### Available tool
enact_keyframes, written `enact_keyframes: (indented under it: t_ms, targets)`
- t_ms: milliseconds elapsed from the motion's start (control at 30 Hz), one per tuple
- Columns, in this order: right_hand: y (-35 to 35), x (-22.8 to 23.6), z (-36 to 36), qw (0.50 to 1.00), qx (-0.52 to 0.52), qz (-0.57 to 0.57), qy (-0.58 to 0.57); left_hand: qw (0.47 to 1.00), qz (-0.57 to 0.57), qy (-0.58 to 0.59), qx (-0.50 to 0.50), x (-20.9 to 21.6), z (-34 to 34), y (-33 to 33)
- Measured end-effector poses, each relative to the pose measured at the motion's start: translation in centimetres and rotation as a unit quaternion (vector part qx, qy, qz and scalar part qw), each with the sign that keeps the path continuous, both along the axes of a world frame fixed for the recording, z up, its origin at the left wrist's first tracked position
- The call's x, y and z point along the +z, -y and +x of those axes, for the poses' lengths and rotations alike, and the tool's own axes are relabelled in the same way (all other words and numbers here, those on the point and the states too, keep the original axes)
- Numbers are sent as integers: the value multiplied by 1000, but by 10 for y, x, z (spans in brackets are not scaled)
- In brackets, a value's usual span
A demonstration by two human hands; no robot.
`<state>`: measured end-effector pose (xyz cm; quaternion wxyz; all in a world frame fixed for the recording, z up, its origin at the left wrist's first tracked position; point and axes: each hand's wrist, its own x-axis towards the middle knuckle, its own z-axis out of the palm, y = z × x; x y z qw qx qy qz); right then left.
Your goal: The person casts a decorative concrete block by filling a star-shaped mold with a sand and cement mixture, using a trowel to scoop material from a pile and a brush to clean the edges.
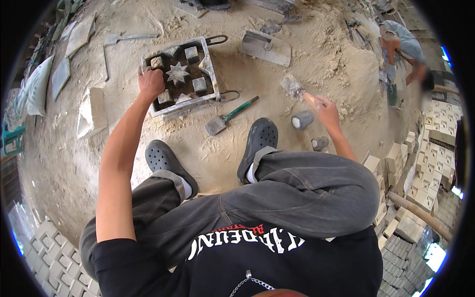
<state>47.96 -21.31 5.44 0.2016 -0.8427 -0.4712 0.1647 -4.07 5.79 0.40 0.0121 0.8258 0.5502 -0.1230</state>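
A square metal mould (215,81) lies on the dusty floor, with a star-shaped piece (178,74) at its middle and several small blocks around it. My left hand (151,84) is closed over the mould's left wall; its fingertips are partly hidden. In my right hand (326,110) is a brush (295,88) by its wooden handle, held off to the right of the mould. The brush head is smeared by motion. Below it stand a grey cylinder (303,120) with a pale top and a smaller dark cylinder (320,143).
A green-handled scraper (230,118) lies before the mould, and a flat metal plate (266,48) behind it. Loose sandy powder (321,47) heaps at the back right. A pale block (91,113) sits at left. Stacked blocks (430,148) line the right; another person (403,42) crouches there.
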Motion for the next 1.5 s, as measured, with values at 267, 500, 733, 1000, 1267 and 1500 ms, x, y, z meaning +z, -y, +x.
enact_keyframes:
  t_ms: [267,500,733,1000,1267,1500]
  targets:
    - [5,-52,-37,915,-222,-3,-336,998,-49,28,-24,8,-11,-8]
    - [8,-82,-56,951,-165,-94,-246,963,95,232,-99,23,-43,-10]
    - [22,-113,-63,960,-153,-69,-225,952,90,268,-118,12,-26,-1]
    - [24,-118,-64,966,-159,-61,-196,955,28,90,-281,11,-32,-17]
    - [28,-130,-52,981,-120,-68,-135,965,139,100,-199,-2,-41,-41]
    - [17,-110,-69,999,-35,-19,-26,985,45,150,-68,-20,-32,-52]
